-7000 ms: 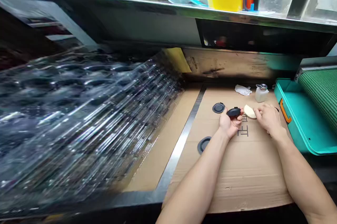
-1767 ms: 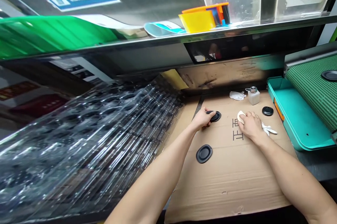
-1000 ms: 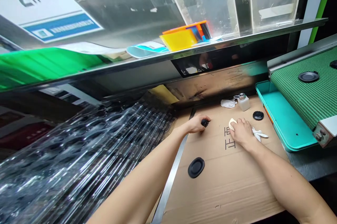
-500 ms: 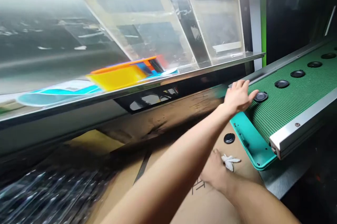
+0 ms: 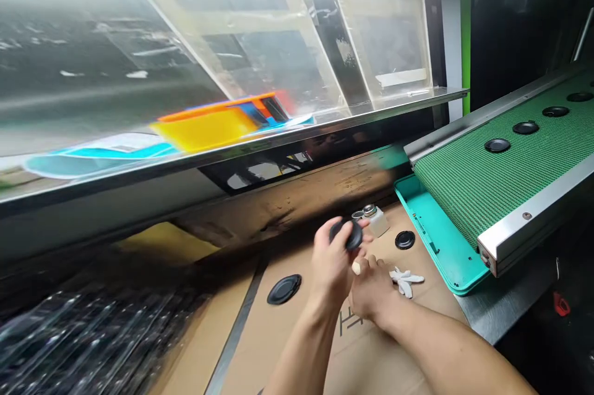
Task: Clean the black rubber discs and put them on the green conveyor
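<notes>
My left hand (image 5: 331, 262) is raised a little above the cardboard sheet (image 5: 297, 333) and grips a round black disc part (image 5: 349, 235) between its fingers. My right hand (image 5: 374, 290) is closed right beside it, holding a small cream pad (image 5: 356, 267) just under the disc. Two more black discs lie on the cardboard, one at the left (image 5: 283, 289) and one near the teal tray (image 5: 404, 239). Several discs, such as the nearest one (image 5: 497, 145), ride on the green conveyor belt (image 5: 482, 181).
A small clear bottle with a metal cap (image 5: 377, 219) stands behind my hands. A white crumpled wipe (image 5: 406, 278) lies to the right. A teal tray (image 5: 436, 246) sits under the belt's end. Clear plastic blister trays (image 5: 88, 339) pile at the left. A metal shelf (image 5: 278, 141) overhangs.
My left hand has come back from the conveyor belt with a black disc and now holds it over the cardboard beside my right hand. The disc nearest the belt's end is gone.
</notes>
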Available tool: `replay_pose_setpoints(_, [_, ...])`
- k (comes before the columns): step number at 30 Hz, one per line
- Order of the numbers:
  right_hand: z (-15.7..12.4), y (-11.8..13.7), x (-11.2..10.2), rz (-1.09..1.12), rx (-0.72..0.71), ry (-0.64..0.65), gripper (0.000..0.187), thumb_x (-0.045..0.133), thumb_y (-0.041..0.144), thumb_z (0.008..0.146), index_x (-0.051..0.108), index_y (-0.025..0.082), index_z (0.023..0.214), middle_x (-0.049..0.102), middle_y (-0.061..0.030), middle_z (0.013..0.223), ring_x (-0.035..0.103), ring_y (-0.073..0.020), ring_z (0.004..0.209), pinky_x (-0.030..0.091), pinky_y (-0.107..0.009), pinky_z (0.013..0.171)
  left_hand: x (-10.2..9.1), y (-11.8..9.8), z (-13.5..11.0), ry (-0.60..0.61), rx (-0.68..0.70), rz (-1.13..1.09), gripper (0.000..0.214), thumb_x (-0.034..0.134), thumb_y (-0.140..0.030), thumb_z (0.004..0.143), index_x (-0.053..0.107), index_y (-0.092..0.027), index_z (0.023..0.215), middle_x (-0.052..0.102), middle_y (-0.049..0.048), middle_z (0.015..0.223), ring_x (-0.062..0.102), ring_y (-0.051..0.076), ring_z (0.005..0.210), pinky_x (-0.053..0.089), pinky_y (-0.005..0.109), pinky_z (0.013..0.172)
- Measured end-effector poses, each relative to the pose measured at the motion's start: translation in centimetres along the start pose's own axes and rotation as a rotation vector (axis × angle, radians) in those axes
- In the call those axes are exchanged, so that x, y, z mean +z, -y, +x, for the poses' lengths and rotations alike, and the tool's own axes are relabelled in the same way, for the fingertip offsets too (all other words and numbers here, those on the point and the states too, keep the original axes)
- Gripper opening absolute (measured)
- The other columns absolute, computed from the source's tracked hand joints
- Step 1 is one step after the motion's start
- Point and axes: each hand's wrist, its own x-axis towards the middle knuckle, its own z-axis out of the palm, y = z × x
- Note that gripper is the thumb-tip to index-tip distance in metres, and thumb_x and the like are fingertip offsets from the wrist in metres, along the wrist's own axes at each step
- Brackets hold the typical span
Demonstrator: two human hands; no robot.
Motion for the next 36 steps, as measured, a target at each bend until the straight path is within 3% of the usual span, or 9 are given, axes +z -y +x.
replay_pose_setpoints(3, [-0.3, -0.1, -0.9, -0.038, 0.043, 0.020, 0.031, 0.055, 0.026, 0.087, 0.066, 0.018, 0.115, 0.061, -0.0164, 0.112, 0.053, -0.0321, 0.108, 0.046, -0.045, 0.091, -6.5, 3.4, -0.5, -0.207, -0.083, -0.105, 0.037, 0.049, -0.057, 0.097, 0.048, -0.025, 0.116, 0.072, 0.0036, 0.082, 0.059, 0.013, 0.047, 0.031, 0.019, 0.037])
replay_pose_setpoints(7, [-0.6, -0.4, -2.6, -0.009, 0.103, -0.078, 0.031, 0.050, 0.026, 0.092, 0.068, 0.020, 0.117, 0.060, -0.0143, 0.120, 0.052, -0.0292, 0.110, 0.044, -0.042, 0.095, -9.5, 6.7, -0.5, -0.258, -0.216, -0.242, 0.048, 0.030, -0.061, 0.102, 0.054, -0.020, 0.107, 0.071, 0.0061, 0.081, 0.056, 0.011, 0.044, 0.030, 0.020, 0.036])
replay_pose_setpoints(10, [0.0, -0.6, -3.0, 0.132, 0.136, -0.215, 0.039, 0.048, 0.026, 0.095, 0.063, 0.023, 0.131, 0.058, -0.0117, 0.131, 0.050, -0.0257, 0.118, 0.041, -0.038, 0.104, -9.5, 7.8, 0.1, -0.201, -0.334, -0.451, 0.033, 0.035, -0.037, 0.103, 0.059, -0.016, 0.097, 0.071, 0.0072, 0.085, 0.066, 0.013, 0.061, 0.050, 0.023, 0.051])
replay_pose_setpoints(13, [0.3, 0.1, -2.2, 0.247, 0.162, -0.234, 0.041, 0.050, 0.030, 0.096, 0.063, 0.021, 0.134, 0.060, -0.0108, 0.133, 0.050, -0.0233, 0.123, 0.039, -0.034, 0.109, -9.2, 8.2, 0.6, -0.090, -0.433, -0.642, 0.026, 0.039, -0.020, 0.094, 0.064, -0.014, 0.091, 0.073, 0.0103, 0.091, 0.072, 0.019, 0.084, 0.060, 0.032, 0.077])
replay_pose_setpoints(19, [-1.4, 3.1, -0.8, 0.174, 0.119, -0.149, 0.040, 0.054, 0.029, 0.094, 0.066, 0.024, 0.132, 0.059, -0.0088, 0.132, 0.050, -0.0236, 0.119, 0.039, -0.032, 0.108, -9.6, 8.4, 0.8, 0.041, -0.534, -0.759, 0.040, 0.036, -0.036, 0.097, 0.067, -0.012, 0.104, 0.072, 0.0186, 0.117, 0.070, 0.031, 0.111, 0.054, 0.052, 0.100])
replay_pose_setpoints(25, [-0.5, 3.2, -1.2, 0.041, 0.178, -0.193, 0.042, 0.046, 0.030, 0.098, 0.065, 0.021, 0.135, 0.057, -0.0132, 0.132, 0.048, -0.0259, 0.119, 0.039, -0.035, 0.105, -9.7, 8.8, 1.1, 0.083, -0.532, -0.781, 0.042, 0.040, -0.035, 0.099, 0.064, -0.011, 0.125, 0.069, 0.0184, 0.127, 0.069, 0.028, 0.115, 0.052, 0.046, 0.105])
replay_pose_setpoints(29, [-0.4, 2.7, -0.7, 0.078, 0.030, -0.244, 0.039, 0.047, 0.029, 0.098, 0.067, 0.024, 0.132, 0.057, -0.0122, 0.131, 0.049, -0.0254, 0.112, 0.041, -0.036, 0.100, -9.7, 8.8, 1.1, 0.065, -0.518, -0.860, 0.043, 0.036, -0.034, 0.102, 0.061, -0.016, 0.132, 0.069, 0.0144, 0.129, 0.068, 0.026, 0.117, 0.051, 0.047, 0.108])
replay_pose_setpoints(32, [-0.3, 2.2, -0.4, 0.078, 0.100, -0.305, 0.035, 0.050, 0.026, 0.096, 0.071, 0.018, 0.124, 0.061, -0.0150, 0.117, 0.050, -0.0269, 0.107, 0.042, -0.039, 0.097, -9.8, 9.0, 1.1, 0.060, -0.507, -0.907, 0.044, 0.035, -0.032, 0.103, 0.061, -0.013, 0.132, 0.070, 0.0153, 0.127, 0.068, 0.027, 0.118, 0.049, 0.046, 0.110])
replay_pose_setpoints(36, [-0.2, 1.8, -0.3, 0.087, -0.032, -0.288, 0.037, 0.050, 0.026, 0.096, 0.068, 0.021, 0.127, 0.061, -0.0132, 0.123, 0.051, -0.0259, 0.105, 0.043, -0.039, 0.096, -9.9, 9.2, 1.2, 0.046, -0.527, -0.900, 0.043, 0.035, -0.033, 0.103, 0.063, -0.014, 0.130, 0.072, 0.0146, 0.123, 0.068, 0.027, 0.117, 0.049, 0.048, 0.110])
